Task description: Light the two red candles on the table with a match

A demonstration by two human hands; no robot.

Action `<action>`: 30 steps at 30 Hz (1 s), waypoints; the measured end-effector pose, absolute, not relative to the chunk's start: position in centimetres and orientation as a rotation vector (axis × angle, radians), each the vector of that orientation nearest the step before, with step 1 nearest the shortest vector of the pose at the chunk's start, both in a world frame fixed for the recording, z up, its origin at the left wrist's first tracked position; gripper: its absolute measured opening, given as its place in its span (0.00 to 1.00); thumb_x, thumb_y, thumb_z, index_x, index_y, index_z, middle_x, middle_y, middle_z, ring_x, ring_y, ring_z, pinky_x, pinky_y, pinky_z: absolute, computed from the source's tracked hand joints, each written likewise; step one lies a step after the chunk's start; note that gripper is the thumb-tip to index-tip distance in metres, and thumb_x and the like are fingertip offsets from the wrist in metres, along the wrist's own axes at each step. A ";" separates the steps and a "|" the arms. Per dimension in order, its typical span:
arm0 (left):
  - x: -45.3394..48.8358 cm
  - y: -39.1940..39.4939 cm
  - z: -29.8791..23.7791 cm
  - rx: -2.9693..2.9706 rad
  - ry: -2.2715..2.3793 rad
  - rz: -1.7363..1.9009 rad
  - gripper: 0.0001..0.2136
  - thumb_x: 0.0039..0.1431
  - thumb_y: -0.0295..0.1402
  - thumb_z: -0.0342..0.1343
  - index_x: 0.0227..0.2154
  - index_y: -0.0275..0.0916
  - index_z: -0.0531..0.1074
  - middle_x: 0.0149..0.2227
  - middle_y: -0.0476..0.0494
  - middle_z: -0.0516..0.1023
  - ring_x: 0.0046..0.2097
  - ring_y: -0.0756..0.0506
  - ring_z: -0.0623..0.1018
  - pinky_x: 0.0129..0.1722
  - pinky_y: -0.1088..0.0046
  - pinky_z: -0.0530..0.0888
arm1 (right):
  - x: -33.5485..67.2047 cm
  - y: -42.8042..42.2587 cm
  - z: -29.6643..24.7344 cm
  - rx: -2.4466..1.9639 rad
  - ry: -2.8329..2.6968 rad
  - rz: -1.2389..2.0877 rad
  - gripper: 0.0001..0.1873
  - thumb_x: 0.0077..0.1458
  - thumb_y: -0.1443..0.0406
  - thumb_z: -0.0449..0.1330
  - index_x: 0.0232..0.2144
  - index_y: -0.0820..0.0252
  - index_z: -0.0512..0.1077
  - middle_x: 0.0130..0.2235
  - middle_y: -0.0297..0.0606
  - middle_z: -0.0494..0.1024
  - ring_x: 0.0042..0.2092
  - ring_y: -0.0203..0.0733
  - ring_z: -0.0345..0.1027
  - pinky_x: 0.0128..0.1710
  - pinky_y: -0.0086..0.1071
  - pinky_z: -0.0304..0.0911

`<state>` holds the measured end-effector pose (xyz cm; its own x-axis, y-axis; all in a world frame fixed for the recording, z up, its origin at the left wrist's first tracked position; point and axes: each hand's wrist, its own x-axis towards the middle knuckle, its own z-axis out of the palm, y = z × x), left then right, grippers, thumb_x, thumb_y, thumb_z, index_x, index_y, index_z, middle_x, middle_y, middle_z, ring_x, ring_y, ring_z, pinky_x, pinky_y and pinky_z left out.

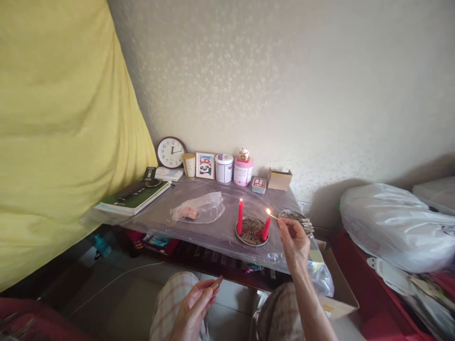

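Observation:
My right hand [293, 239] pinches a burning match [272, 216], its flame held at the top of a tilted red candle [266, 228]. A second red candle [240, 217] stands upright and lit beside it. Both stand in a round metal dish [245, 238] on the low table [216, 237], which is covered in clear plastic. Lower down, over my lap, my left hand [195, 305] is closed on a small matchbox [216, 282].
A second metal dish [293, 216] sits behind my right hand. A plastic bag [199, 209], books [133, 196], a clock [171, 152], tins, a framed picture and small boxes line the table. Yellow cloth [60, 132] hangs left; bags and a cardboard box [337, 293] lie right.

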<state>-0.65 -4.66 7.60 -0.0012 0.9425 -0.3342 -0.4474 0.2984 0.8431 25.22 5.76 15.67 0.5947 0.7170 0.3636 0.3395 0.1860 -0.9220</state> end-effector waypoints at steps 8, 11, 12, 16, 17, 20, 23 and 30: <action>-0.4 -5.0 8.4 0.577 1.065 1.192 0.24 0.40 0.51 0.72 0.36 0.39 0.82 0.44 0.33 0.84 0.53 0.31 0.78 0.58 0.54 0.69 | 26.7 5.3 13.8 -1.468 -0.987 0.322 0.24 0.49 0.46 0.60 0.34 0.61 0.77 0.29 0.40 0.78 0.29 0.43 0.68 0.31 0.35 0.63; -0.4 -5.0 8.3 0.585 1.054 1.188 0.23 0.42 0.51 0.71 0.36 0.39 0.82 0.44 0.34 0.84 0.54 0.31 0.77 0.60 0.52 0.67 | 26.8 5.6 13.5 -1.477 -0.992 0.312 0.24 0.49 0.46 0.60 0.34 0.61 0.77 0.28 0.40 0.78 0.29 0.43 0.68 0.31 0.35 0.63; -0.4 -5.0 8.3 0.586 1.054 1.190 0.24 0.41 0.51 0.71 0.36 0.39 0.82 0.45 0.34 0.84 0.54 0.31 0.77 0.60 0.52 0.67 | 26.9 5.7 13.5 -1.479 -0.991 0.310 0.25 0.49 0.46 0.60 0.34 0.61 0.77 0.28 0.40 0.78 0.29 0.43 0.67 0.31 0.35 0.63; -0.4 -4.9 8.0 0.581 1.049 1.197 0.24 0.41 0.52 0.71 0.37 0.38 0.82 0.44 0.33 0.84 0.54 0.31 0.78 0.59 0.52 0.67 | 27.1 6.0 13.2 -1.490 -0.990 0.294 0.25 0.48 0.46 0.60 0.33 0.62 0.77 0.27 0.40 0.78 0.28 0.43 0.67 0.30 0.35 0.63; -0.4 -4.9 8.0 0.577 1.050 1.198 0.25 0.40 0.51 0.72 0.36 0.38 0.82 0.44 0.33 0.85 0.53 0.31 0.78 0.59 0.52 0.68 | 27.1 6.1 13.1 -1.492 -0.991 0.290 0.25 0.48 0.46 0.60 0.33 0.62 0.78 0.26 0.39 0.78 0.28 0.43 0.67 0.30 0.35 0.63; -0.3 -4.8 8.0 0.560 1.062 1.203 0.25 0.38 0.51 0.73 0.35 0.38 0.82 0.43 0.32 0.85 0.53 0.31 0.78 0.58 0.53 0.69 | 27.1 6.2 13.1 -1.497 -0.997 0.277 0.25 0.48 0.46 0.59 0.34 0.62 0.78 0.26 0.39 0.78 0.28 0.43 0.67 0.30 0.35 0.63; -0.3 -4.8 8.0 0.556 1.062 1.199 0.25 0.37 0.51 0.73 0.35 0.38 0.82 0.43 0.32 0.85 0.53 0.30 0.78 0.58 0.53 0.69 | 27.0 6.3 13.3 -1.503 -1.005 0.268 0.25 0.49 0.46 0.59 0.34 0.62 0.78 0.26 0.39 0.78 0.27 0.43 0.67 0.30 0.35 0.62; -0.3 -4.7 8.1 0.549 1.051 1.198 0.25 0.38 0.50 0.73 0.35 0.37 0.82 0.44 0.32 0.84 0.53 0.31 0.78 0.57 0.55 0.70 | 26.8 6.6 13.3 -1.514 -1.012 0.275 0.25 0.49 0.46 0.59 0.34 0.61 0.78 0.26 0.39 0.78 0.28 0.43 0.67 0.29 0.34 0.61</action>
<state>-0.29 -4.73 8.07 0.0032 0.9326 -0.3610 -0.4794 0.3182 0.8178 26.77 6.62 13.28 0.5888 0.7164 0.3743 0.4289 0.1156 -0.8959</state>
